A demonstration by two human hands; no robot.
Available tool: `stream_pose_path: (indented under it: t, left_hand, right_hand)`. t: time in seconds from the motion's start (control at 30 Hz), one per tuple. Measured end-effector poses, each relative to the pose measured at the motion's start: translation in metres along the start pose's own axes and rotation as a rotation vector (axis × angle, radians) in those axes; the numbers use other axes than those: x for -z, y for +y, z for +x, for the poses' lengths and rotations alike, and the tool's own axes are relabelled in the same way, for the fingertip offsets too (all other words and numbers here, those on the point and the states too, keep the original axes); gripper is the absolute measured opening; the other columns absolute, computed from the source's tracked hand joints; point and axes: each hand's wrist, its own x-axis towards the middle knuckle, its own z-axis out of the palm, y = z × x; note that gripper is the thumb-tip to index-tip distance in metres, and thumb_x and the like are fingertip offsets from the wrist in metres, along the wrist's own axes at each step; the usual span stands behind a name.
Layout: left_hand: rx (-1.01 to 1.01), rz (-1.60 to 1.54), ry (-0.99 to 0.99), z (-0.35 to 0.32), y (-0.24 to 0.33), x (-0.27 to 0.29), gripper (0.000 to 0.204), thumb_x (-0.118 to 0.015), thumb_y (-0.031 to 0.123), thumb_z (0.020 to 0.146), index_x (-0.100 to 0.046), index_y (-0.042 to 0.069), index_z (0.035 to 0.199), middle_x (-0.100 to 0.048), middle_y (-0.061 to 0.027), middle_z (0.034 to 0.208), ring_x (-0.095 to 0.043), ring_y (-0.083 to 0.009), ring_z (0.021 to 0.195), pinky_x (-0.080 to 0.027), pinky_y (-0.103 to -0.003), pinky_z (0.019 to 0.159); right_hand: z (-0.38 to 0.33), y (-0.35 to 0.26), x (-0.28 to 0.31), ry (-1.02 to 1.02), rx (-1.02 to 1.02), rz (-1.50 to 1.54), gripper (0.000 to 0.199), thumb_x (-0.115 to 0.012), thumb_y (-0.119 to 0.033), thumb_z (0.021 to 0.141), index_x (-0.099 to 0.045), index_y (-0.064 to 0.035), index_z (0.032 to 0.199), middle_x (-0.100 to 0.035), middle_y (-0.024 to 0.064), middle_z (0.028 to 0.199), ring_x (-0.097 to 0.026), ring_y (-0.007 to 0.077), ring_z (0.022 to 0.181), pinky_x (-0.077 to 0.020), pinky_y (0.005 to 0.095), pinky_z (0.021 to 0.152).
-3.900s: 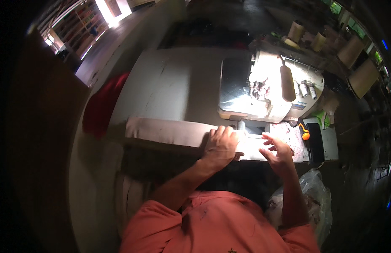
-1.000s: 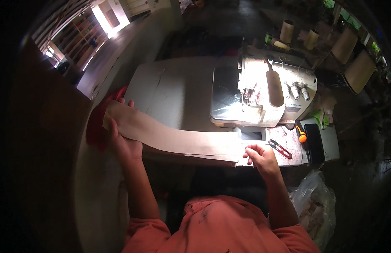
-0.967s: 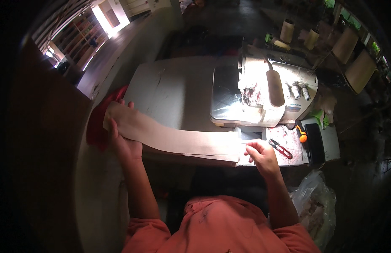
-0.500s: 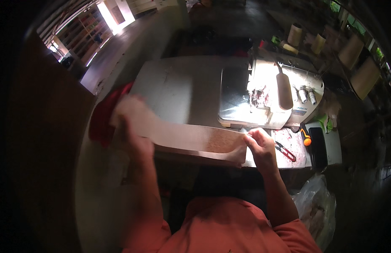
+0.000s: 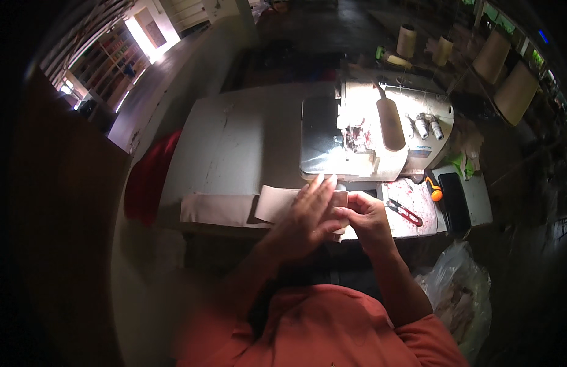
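A pale beige fabric strip [image 5: 219, 210] lies folded along the front edge of the table. Its shorter upper layer ends partway along, leaving the lower layer showing at the left. My left hand [image 5: 305, 214] rests over the strip near its right end, fingers stretched out and a little blurred. Between the thumb and fingers of my right hand [image 5: 368, 219] the right end of the strip is pinched. Just beyond my hands stands a lit white sewing machine [image 5: 427, 160] with a dark, shiny bed plate [image 5: 320, 134].
Right of my hands lie red-handled thread snips [image 5: 404, 213], an orange-tipped tool [image 5: 436, 194] and a black oblong object [image 5: 455, 202]. Red cloth [image 5: 152, 180] hangs at the table's left edge. Thread cones [image 5: 407, 41] stand behind; a clear plastic bag [image 5: 458, 293] sits lower right.
My left hand has moved right, from the strip's far left end to near my right hand. The strip, held raised before, now lies folded on the table; the view has shifted slightly.
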Motion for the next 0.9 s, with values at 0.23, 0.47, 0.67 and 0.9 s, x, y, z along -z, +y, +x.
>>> stream_pose_path:
  t: [0.23, 0.47, 0.67, 0.9]
  left_hand:
    - [0.288, -0.445, -0.192, 0.029, -0.009, 0.036, 0.025, -0.062, 0.023, 0.075, -0.056, 0.000, 0.082, -0.057, -0.0029, 0.076, -0.050, -0.0076, 0.073, -0.041, -0.022, 0.067]
    - [0.151, -0.387, -0.098, 0.032, -0.005, 0.035, 0.014, -0.054, 0.009, 0.079, -0.058, -0.002, 0.086, -0.059, -0.0049, 0.075, -0.053, -0.0074, 0.070, -0.044, -0.023, 0.062]
    - [0.207, -0.440, -0.076, 0.030, -0.007, 0.032, 0.012, -0.052, 0.007, 0.079, -0.058, -0.001, 0.085, -0.059, -0.0035, 0.074, -0.053, -0.0072, 0.070, -0.043, -0.022, 0.063]
    - [0.253, -0.491, -0.057, 0.034, -0.009, 0.028, 0.014, -0.052, 0.010, 0.080, -0.058, 0.000, 0.086, -0.059, -0.0034, 0.073, -0.052, -0.0065, 0.067, -0.043, -0.022, 0.059]
  right_hand:
    - [-0.002, -0.026, -0.010, 0.082, 0.191, -0.575, 0.016, -0.057, 0.001, 0.074, -0.053, 0.0017, 0.090, -0.059, 0.0058, 0.077, -0.056, 0.0094, 0.072, -0.0457, 0.0215, 0.065]
    - [-0.004, -0.026, -0.002, -0.039, 0.095, -0.292, 0.022, -0.060, -0.003, 0.074, -0.051, 0.0024, 0.093, -0.060, 0.0083, 0.076, -0.058, 0.0114, 0.071, -0.0459, 0.0217, 0.065]
    - [-0.005, -0.024, 0.001, 0.010, 0.085, -0.350, 0.023, -0.061, -0.002, 0.073, -0.052, 0.0034, 0.094, -0.060, 0.0075, 0.072, -0.055, 0.0087, 0.066, -0.0452, 0.0200, 0.058]
    - [-0.004, -0.025, 0.003, 0.029, 0.048, -0.337, 0.012, -0.059, -0.002, 0.074, -0.055, 0.0040, 0.083, -0.060, 0.0053, 0.074, -0.055, 0.0072, 0.067, -0.0445, 0.0192, 0.062]
